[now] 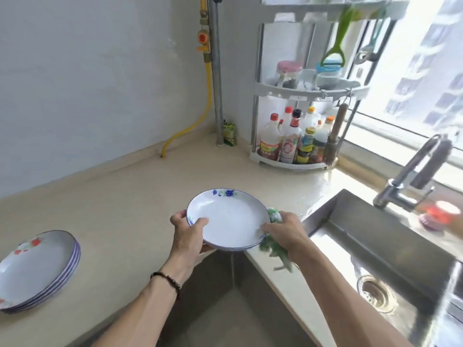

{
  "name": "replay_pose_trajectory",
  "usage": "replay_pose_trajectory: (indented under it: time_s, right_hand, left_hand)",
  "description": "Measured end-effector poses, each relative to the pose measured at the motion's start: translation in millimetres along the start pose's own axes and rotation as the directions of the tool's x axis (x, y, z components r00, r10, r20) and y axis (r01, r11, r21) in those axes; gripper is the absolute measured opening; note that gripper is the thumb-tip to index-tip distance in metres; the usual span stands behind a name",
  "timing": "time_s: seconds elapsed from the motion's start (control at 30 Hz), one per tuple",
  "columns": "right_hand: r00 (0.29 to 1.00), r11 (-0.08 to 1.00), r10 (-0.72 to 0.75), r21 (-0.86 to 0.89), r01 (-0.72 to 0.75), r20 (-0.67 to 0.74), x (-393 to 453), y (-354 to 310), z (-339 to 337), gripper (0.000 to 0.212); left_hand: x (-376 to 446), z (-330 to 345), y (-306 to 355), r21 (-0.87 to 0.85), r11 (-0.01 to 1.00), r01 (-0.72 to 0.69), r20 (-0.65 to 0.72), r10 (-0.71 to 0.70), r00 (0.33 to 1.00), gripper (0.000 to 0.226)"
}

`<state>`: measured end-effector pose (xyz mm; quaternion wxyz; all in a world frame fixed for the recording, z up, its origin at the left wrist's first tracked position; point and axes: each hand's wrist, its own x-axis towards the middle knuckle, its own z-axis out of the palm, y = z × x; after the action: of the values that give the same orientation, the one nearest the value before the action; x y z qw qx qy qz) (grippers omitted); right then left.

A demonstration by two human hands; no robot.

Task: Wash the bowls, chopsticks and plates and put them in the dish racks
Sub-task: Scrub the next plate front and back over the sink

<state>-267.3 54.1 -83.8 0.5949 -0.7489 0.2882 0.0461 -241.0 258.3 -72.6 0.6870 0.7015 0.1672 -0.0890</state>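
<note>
I hold a small stack of white plates with blue flowers [229,220] in both hands above the counter's inner corner. My left hand [189,232] grips the left rim, thumb on top. My right hand [285,232] grips the right rim together with a green and white dishcloth [275,249] that hangs below it. A second stack of white plates with red flowers [37,269] lies on the counter at the far left. The steel sink [390,249] is at the right.
A faucet [413,176] stands behind the sink, with a red-topped item [437,215] beside it. A corner shelf rack [300,96] with sauce bottles and jars stands at the back. A yellow gas hose [205,101] runs down the wall. Beige counter [125,209] stretches to the left.
</note>
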Motion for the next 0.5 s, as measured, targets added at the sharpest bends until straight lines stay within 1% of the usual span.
replay_pose_trajectory:
  time_s: [0.07, 0.17, 0.23, 0.3, 0.37, 0.4, 0.47, 0.5]
  right_hand:
    - [1.0, 0.999, 0.028, 0.037, -0.027, -0.01, 8.6, 19.0, -41.2, 0.013]
    - [0.996, 0.992, 0.085, 0.098, -0.082, -0.018, 17.0, 47.8, -99.0, 0.014]
    - [0.99, 0.979, 0.141, 0.149, -0.139, -0.003, 19.6, 67.1, -130.6, 0.012]
    - [0.977, 0.953, 0.214, 0.214, -0.214, 0.023, 22.6, 88.4, -152.8, 0.017]
    - [0.96, 0.922, 0.276, 0.272, -0.277, 0.042, 26.2, 110.6, -167.3, 0.026]
    - [0.953, 0.911, 0.297, 0.282, -0.3, 0.057, 27.6, 120.6, -172.9, 0.027]
    - [0.943, 0.888, 0.321, 0.317, -0.333, 0.092, 28.4, 134.0, -181.6, 0.019]
    - [0.935, 0.87, 0.334, 0.345, -0.353, 0.115, 29.7, 139.3, -185.0, 0.012]
  left_hand:
    - [-10.2, 46.0, -4.0, 0.002, 1.0, 0.011, 0.026, -0.011, 1.0, 0.034]
    - [-22.1, 112.1, -7.1, 0.072, 0.997, 0.011, 0.066, -0.016, 0.998, 0.025]
    - [-29.3, 155.0, -5.8, 0.113, 0.993, 0.026, 0.103, -0.037, 0.994, 0.024]
    - [-33.2, 194.5, -3.4, 0.169, 0.985, 0.039, 0.133, -0.062, 0.989, 0.028]
    - [-34.3, 229.1, -1.4, 0.286, 0.958, 0.021, 0.164, -0.071, 0.984, 0.039]
    - [-34.7, 243.5, -0.4, 0.347, 0.938, 0.008, 0.177, -0.074, 0.981, 0.046]
    - [-33.3, 265.0, -2.3, 0.44, 0.898, -0.013, 0.195, -0.081, 0.977, 0.058]
    - [-34.3, 273.1, -3.6, 0.472, 0.882, -0.018, 0.197, -0.085, 0.977, 0.057]
